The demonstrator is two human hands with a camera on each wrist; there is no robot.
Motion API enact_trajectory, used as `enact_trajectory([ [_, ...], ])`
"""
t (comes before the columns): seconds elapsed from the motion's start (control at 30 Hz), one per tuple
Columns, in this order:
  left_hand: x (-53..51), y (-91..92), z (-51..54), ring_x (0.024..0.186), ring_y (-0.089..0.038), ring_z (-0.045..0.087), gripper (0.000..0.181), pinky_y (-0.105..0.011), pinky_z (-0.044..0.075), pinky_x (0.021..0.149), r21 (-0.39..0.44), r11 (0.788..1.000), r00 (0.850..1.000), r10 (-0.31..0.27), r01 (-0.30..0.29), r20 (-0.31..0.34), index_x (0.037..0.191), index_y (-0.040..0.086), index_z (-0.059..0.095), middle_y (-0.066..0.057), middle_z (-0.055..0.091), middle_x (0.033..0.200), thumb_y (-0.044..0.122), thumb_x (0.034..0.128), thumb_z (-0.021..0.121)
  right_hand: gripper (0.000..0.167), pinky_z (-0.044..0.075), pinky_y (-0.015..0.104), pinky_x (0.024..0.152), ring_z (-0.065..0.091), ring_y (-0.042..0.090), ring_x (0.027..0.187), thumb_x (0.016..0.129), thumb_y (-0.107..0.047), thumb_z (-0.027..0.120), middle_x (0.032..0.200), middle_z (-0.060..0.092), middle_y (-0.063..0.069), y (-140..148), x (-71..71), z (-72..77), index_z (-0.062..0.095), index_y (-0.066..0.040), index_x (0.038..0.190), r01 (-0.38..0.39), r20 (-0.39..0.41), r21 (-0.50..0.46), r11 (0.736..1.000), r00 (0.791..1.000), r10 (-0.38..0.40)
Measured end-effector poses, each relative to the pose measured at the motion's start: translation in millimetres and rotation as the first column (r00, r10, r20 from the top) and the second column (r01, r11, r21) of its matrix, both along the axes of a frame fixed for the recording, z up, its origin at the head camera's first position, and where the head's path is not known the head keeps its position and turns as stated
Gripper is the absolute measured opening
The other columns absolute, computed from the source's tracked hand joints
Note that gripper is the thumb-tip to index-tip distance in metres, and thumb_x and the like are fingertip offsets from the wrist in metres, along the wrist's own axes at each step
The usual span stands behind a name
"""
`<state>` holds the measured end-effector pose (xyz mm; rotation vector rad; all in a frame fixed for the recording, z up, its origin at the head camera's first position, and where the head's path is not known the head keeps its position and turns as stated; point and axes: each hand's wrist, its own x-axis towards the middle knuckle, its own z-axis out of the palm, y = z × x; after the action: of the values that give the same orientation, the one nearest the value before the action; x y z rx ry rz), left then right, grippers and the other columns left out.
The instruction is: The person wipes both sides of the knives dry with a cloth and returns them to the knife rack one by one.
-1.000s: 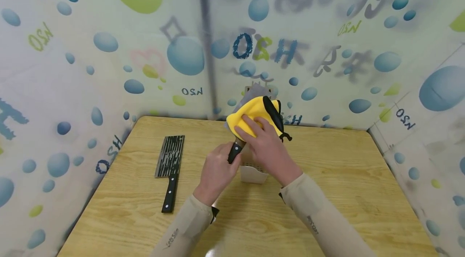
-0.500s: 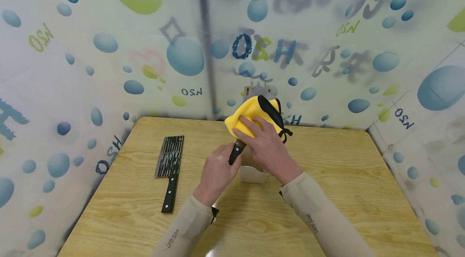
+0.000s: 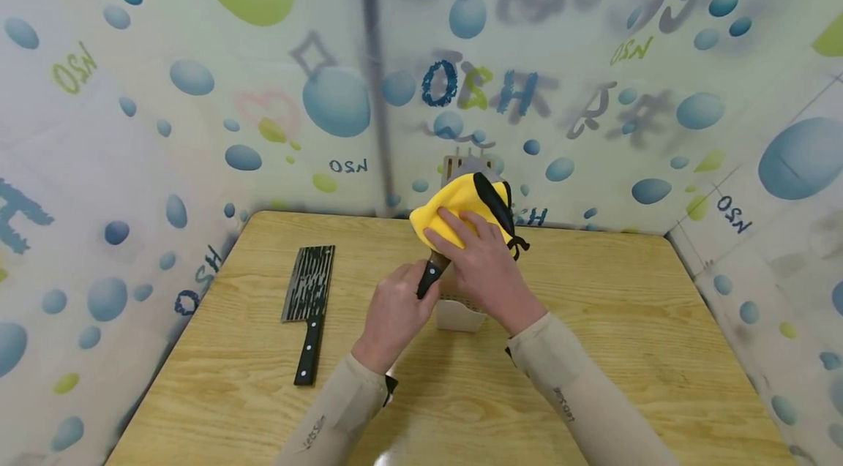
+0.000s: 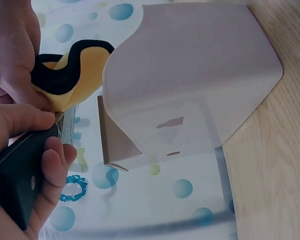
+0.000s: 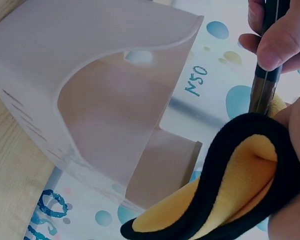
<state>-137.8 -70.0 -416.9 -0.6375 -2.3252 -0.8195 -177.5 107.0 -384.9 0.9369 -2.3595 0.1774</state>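
My left hand (image 3: 395,312) grips the black riveted handle of a knife (image 3: 431,277), held above the table and pointing away from me. Over its blade lies a yellow cloth (image 3: 454,204) with a black edge, which my right hand (image 3: 490,272) holds with the fingers laid across the top. The cloth hides most of the blade, and a grey part sticks out beyond it. In the right wrist view the cloth (image 5: 257,165) hangs in a fold below the hand. My right thumb is hidden.
A white knife holder (image 3: 459,316) with small holes stands on the wooden table (image 3: 612,349), partly behind the hands. On the left lies a cleaver (image 3: 312,290) with a black-patterned blade. Patterned walls (image 3: 336,104) close off the back and sides.
Less grey blade shows past the cloth's upper left edge than one second ago; the knife seems to have turned slightly. Both hands keep nearly the same place and hold.
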Motion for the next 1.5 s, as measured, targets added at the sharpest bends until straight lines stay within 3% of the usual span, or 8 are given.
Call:
enact_trajectory([
  [0.3,0.0,0.4,0.9,0.056,-0.012,0.052,0.011,-0.017,0.037,0.046,0.015,1.0,1.0,0.002,-0.002,-0.009,0.092,-0.002,0.068,-0.007,0.062,0.071,0.003,0.0881,0.078,0.055,0.051,0.061,0.089,0.051,0.045,0.125,0.09,0.006,0.064,0.149,0.052,0.017,12,-7.1,1.2,0.063,-0.016,0.14,0.012,-0.062,-0.06,0.998,0.998,-0.015],
  [0.43,0.0,0.7,2.0,0.056,-0.012,0.052,0.011,-0.017,0.036,0.047,0.026,1.0,1.0,-0.004,0.005,-0.022,0.091,-0.002,0.067,-0.007,0.061,0.071,0.003,0.0882,0.077,0.056,0.05,0.063,0.089,0.049,0.048,0.126,0.091,0.003,0.068,0.15,0.051,0.018,16,-9.6,2.9,0.06,-0.014,0.143,0.027,-0.056,-0.073,0.997,0.998,-0.032],
  [0.6,-0.3,0.7,3.1,0.057,-0.013,0.052,0.013,-0.018,0.037,0.048,0.025,1.0,0.999,-0.002,0.003,-0.04,0.088,0.0,0.066,-0.006,0.06,0.07,0.004,0.0882,0.078,0.062,0.046,0.061,0.103,0.049,0.047,0.13,0.088,0.005,0.073,0.151,0.05,0.021,20,-13.4,5.3,0.057,-0.01,0.146,0.047,-0.037,-0.077,0.996,0.998,-0.05],
  [0.73,-1.0,0.3,4.0,0.057,-0.013,0.052,0.012,-0.019,0.038,0.047,0.029,1.0,0.999,-0.009,0.011,-0.051,0.089,0.001,0.066,-0.006,0.06,0.07,0.004,0.0885,0.077,0.061,0.04,0.055,0.112,0.048,0.047,0.132,0.088,0.008,0.068,0.151,0.05,0.024,22,-15.9,6.2,0.056,-0.006,0.146,0.033,-0.026,-0.124,0.992,0.999,-0.036],
  [0.87,-2.1,0.1,4.5,0.057,-0.011,0.051,0.009,-0.019,0.038,0.047,0.033,0.999,0.998,-0.02,0.022,-0.058,0.09,0.001,0.067,-0.005,0.059,0.07,0.003,0.0897,0.075,0.061,0.039,0.058,0.111,0.046,0.049,0.131,0.087,0.01,0.065,0.15,0.049,0.026,25,-17.2,5.5,0.056,-0.004,0.146,0.023,-0.013,-0.193,0.981,1.0,-0.026],
  [1.3,-2.9,1.7,4.9,0.06,-0.015,0.056,0.011,-0.024,0.043,0.048,0.069,0.997,0.998,-0.023,0.028,-0.065,0.085,0.003,0.065,-0.006,0.062,0.072,0.004,0.09,0.074,0.056,0.046,0.059,0.104,0.047,0.052,0.123,0.092,0.008,0.059,0.153,0.045,0.025,34,-16.2,12.9,0.055,-0.003,0.147,0.116,0.082,-0.3,0.947,0.992,-0.095],
  [1.5,-3.5,2.5,4.3,0.062,-0.019,0.061,0.01,-0.029,0.048,0.049,0.116,0.993,0.997,-0.023,0.031,-0.07,0.088,-0.002,0.067,-0.01,0.065,0.074,0.003,0.0872,0.076,0.057,0.045,0.059,0.105,0.047,0.052,0.125,0.091,0.009,0.058,0.152,0.045,0.025,33,-12.5,12.7,0.055,-0.002,0.147,0.082,0.07,-0.327,0.942,0.996,-0.062],
])
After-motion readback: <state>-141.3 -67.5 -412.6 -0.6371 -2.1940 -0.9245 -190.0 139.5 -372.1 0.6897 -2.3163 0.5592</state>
